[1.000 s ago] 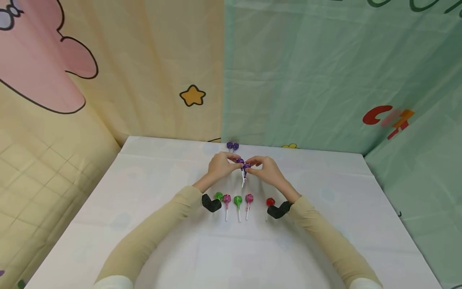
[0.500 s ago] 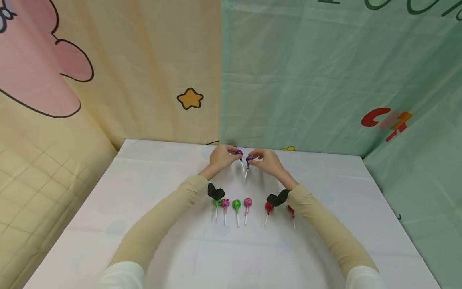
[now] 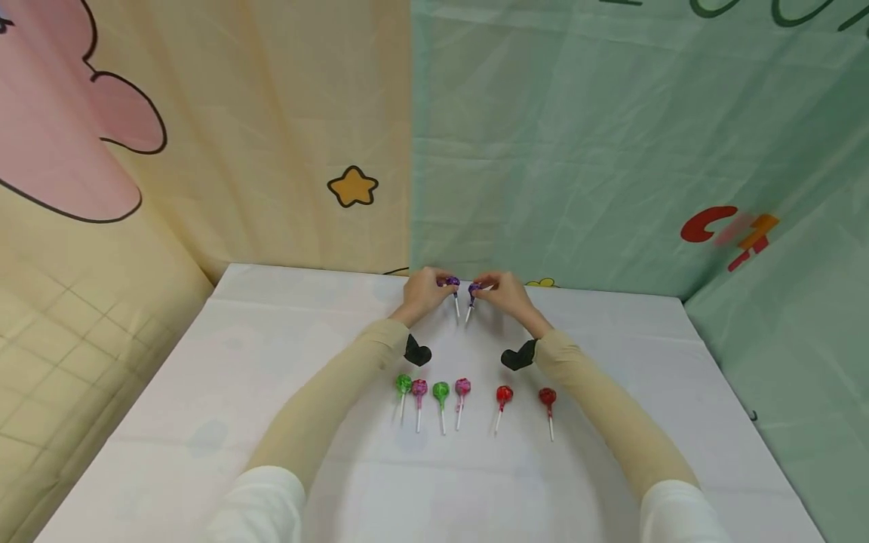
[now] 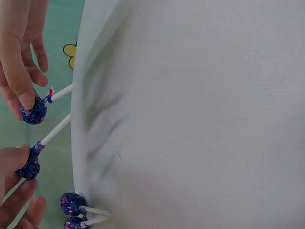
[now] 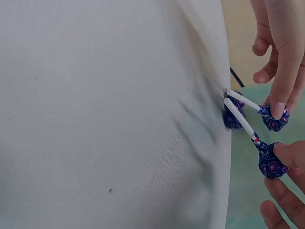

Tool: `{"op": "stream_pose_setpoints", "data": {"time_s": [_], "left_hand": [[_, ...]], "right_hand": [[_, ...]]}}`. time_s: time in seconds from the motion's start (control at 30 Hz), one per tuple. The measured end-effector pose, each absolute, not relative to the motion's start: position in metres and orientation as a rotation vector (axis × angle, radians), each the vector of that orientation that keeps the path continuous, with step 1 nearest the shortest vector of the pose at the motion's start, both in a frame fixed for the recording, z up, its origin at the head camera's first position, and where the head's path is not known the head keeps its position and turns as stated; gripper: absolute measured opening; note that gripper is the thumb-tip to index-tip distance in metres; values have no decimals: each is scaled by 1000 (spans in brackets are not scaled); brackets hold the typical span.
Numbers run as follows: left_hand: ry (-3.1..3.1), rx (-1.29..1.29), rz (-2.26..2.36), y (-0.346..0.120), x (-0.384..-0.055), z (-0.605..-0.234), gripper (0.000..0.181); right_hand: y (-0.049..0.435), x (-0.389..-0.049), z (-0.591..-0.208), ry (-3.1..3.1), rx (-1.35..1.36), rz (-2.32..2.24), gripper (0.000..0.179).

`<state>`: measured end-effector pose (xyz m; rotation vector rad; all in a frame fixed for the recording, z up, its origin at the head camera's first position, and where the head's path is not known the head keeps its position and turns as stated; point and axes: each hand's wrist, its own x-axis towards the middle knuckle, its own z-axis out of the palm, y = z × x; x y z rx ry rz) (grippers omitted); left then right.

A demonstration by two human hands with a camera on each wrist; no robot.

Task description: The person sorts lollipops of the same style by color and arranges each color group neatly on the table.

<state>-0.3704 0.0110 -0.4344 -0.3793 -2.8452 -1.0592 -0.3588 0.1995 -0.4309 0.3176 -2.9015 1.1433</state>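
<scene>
Patterned curtains (image 3: pixel 543 151) border a white table (image 3: pixel 489 490). Both arms (image 3: pixel 326 385) extend to its far edge. Left hand (image 3: pixel 422 292) pinches one purple lollipop (image 4: pixel 31 163) by its head, thumb opposing fingers; right hand (image 3: pixel 508 292) likewise pinches a second purple lollipop (image 5: pixel 272 167), just beside.

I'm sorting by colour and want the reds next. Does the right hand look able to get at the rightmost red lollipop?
Probably not as it stands: the right hand is pinching a purple lollipop. Otherwise the way looks free, with nothing covering the red lollipop on the table.
</scene>
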Motion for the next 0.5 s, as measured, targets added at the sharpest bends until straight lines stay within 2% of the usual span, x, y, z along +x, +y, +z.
{"op": "stream_pose_setpoints", "data": {"time_s": [0.5], "left_hand": [[-2898, -363, -1035, 28, -394, -447, 25]], "right_hand": [[207, -384, -450, -2815, 241, 1208, 29]]}}
